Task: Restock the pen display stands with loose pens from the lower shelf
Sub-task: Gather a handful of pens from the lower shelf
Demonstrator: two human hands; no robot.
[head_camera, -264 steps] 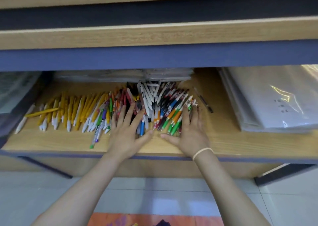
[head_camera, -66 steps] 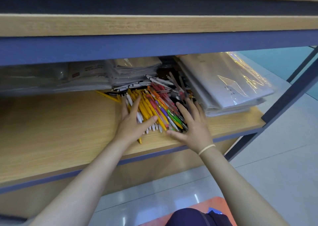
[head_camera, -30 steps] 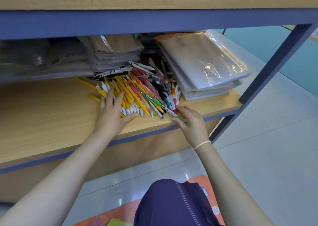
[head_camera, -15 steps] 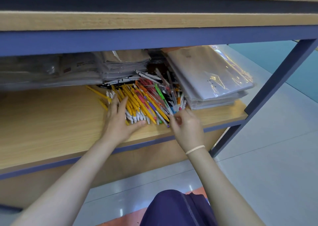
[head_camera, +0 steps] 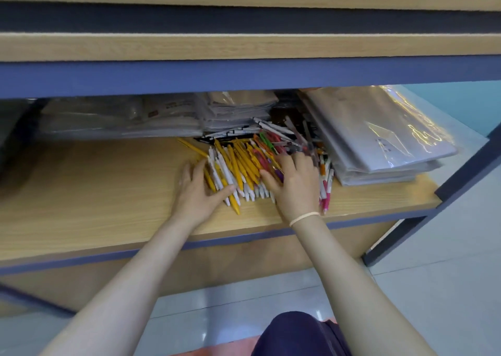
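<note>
The pens (head_camera: 244, 166) lay in a loose heap on the lower shelf (head_camera: 95, 193), between the two hands and running back from them toward the rear of the shelf. Most of those nearest the left hand (head_camera: 196, 193) were yellow with white tips, lying roughly side by side with their tips toward the shelf's front edge. Under and behind the right hand (head_camera: 294, 183) the heap turned mixed: red, green, orange, pink and white pens crossing one another at odd angles.

The left hand lay flat on the shelf with its fingers straight and spread, its thumb stretched out against the near ends of the yellow pens. The right hand rested palm down on top of the heap, its fingers bent over the coloured pens; whether it actually gripped any of them could not be told. A pale band (head_camera: 303, 217) circled the right wrist.

Just beside the right hand, on its outer side, a few pink and white pens stuck out toward the shelf edge. Beyond them sat a stack of folders (head_camera: 379, 139) wrapped in clear plastic, touching the heap's edge. Behind the pens, past both hands, were more plastic-wrapped packets (head_camera: 235, 111), and further packets (head_camera: 108, 120) stretched away beyond the left hand along the back of the shelf. An upper shelf (head_camera: 244, 46) with a blue rail ran above everything. Below the forearms lay a pale tiled floor (head_camera: 447, 288).
</note>
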